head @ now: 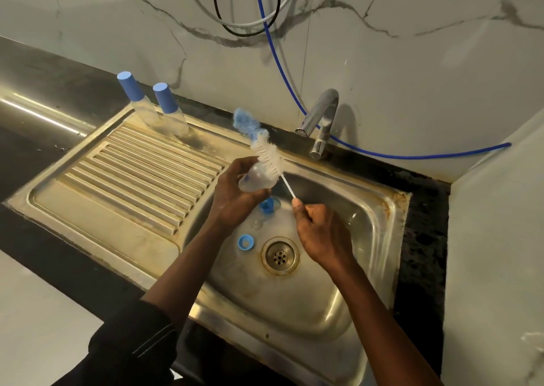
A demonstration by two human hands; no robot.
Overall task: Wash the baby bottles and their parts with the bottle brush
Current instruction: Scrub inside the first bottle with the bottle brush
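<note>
I see the left hand (pixel 235 198) over the sink (pixel 379 226) basin, near its edge by the ribbed drainboard (pixel 141 173), fingers curled round a clear bottle (pixel 253 181) held on its side. The right hand (pixel 321 232) pinches the low end of the bottle brush (pixel 266 154) by its thin wire stem. The brush slants up toward the back edge, white bristles lying against the bottle and the blue tuft above it; I cannot tell whether any bristles are inside. On the basin floor below the hands lie a blue collar (pixel 268 206), a blue ring (pixel 245 242) and a small clear part (pixel 256 224), all near the drain (pixel 279 256). At the drainboard's back corner stand an outer capped bottle (pixel 137 100) and an inner capped bottle (pixel 172 110), side by side. The tap (pixel 322 120) stands at the back edge.
</note>
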